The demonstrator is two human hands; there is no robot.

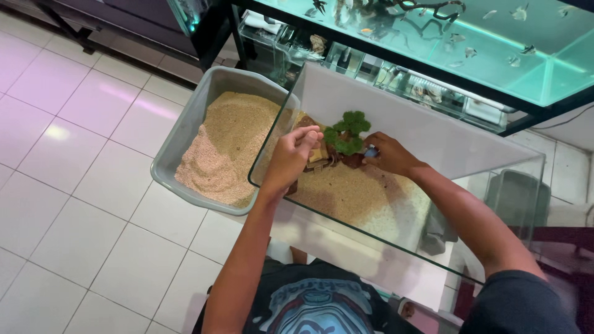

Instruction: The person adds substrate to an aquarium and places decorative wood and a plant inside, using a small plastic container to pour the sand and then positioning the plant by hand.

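Note:
Both my hands reach into a clear glass tank [470,278] with a sand bed [362,198]. A small decoration stands on the sand: a brown base [351,161] with a green bushy plant [348,131] on top. My left hand [292,158] has its fingers bunched together at the decoration's left side, touching a tan piece [316,155]. From the right, my right hand [388,154] is closed on a small blue object [371,151] right next to the brown base.
A grey plastic tub [199,108] of sand sits on the tiled floor [68,161] left of the tank. Behind, a lit aquarium [495,43] with fish stands on a dark metal rack [532,114]. A dark stool shows through the glass at right.

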